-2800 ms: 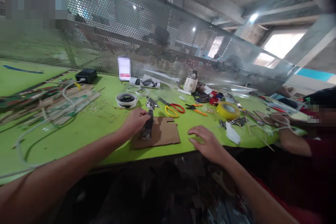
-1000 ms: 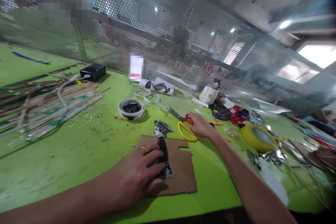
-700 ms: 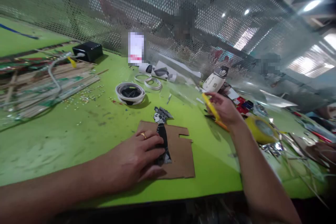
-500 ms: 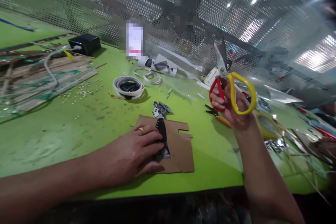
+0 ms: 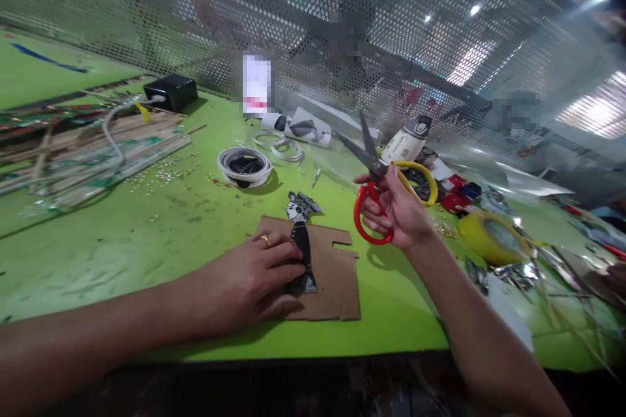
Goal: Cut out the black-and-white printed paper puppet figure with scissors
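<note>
My left hand lies flat with its fingers stretched over a black-and-white paper cutout of a figure. Beneath the cutout is a piece of brown cardboard with a notch at its upper right edge. The cutout's head reaches past the cardboard's top edge, and my fingers cover part of its body. In my right hand are scissors with one red and one yellow handle loop. They are held above the table, right of the cardboard, blades parted and pointing up and left.
A white tape roll and thin white rings lie behind the cutout. Wooden strips and a black box are at left. A white bottle and yellow tape roll are at right. A perforated metal screen stands behind.
My right hand has moved left and down with the scissors, and their blades now lean further left. My left hand stays on the cutout. A white bottle has come into clearer view.
</note>
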Action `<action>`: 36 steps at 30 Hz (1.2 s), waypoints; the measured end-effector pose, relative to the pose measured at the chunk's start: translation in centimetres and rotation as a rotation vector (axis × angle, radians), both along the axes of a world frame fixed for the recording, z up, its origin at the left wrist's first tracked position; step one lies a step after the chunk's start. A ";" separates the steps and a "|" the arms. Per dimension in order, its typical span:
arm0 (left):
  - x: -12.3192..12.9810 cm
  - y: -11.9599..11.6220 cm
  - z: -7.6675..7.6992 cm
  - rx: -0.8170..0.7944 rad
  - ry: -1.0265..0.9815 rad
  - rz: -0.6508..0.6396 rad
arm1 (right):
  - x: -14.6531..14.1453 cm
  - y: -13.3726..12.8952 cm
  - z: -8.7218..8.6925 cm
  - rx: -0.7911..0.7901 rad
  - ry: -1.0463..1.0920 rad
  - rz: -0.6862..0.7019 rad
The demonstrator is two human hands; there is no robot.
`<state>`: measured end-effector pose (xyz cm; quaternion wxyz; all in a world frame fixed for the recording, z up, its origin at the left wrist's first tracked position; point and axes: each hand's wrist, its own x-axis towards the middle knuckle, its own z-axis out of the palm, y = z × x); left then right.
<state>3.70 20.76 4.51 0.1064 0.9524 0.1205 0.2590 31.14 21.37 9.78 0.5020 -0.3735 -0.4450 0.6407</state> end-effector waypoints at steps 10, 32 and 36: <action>-0.2 0.0 -0.1 -0.027 0.079 -0.013 | 0.6 0.5 -0.7 0.177 -0.135 -0.221; -0.5 -0.7 0.5 0.065 0.113 0.017 | -1.3 -1.6 -0.6 0.219 -0.084 0.026; -0.3 -0.6 0.6 0.084 0.082 0.020 | -1.5 -2.0 -0.7 0.252 -0.046 0.120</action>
